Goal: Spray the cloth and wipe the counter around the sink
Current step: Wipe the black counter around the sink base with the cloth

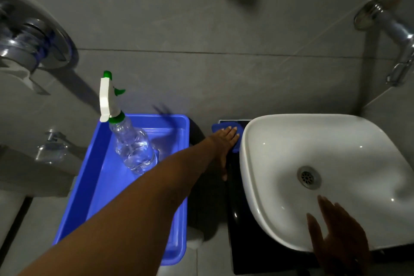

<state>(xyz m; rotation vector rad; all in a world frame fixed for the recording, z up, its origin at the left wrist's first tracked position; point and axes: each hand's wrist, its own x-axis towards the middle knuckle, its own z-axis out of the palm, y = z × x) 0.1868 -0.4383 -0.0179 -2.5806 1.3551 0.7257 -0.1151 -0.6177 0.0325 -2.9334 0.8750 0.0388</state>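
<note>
My left hand (224,141) reaches far forward and presses flat on a blue cloth (218,127) at the back left corner of the black counter (235,186), right beside the white sink (268,152). Most of the cloth is hidden under my fingers. My right hand (338,231) hovers with fingers spread over the sink's near rim and holds nothing. A clear spray bottle (134,148) with a white and green trigger head stands in a blue tray (143,186) to the left.
A chrome tap (394,31) juts from the grey tiled wall at the upper right. A large chrome fitting (29,36) is on the wall at the upper left. The sink drain (308,177) sits in the basin's middle. Grey floor lies below the tray.
</note>
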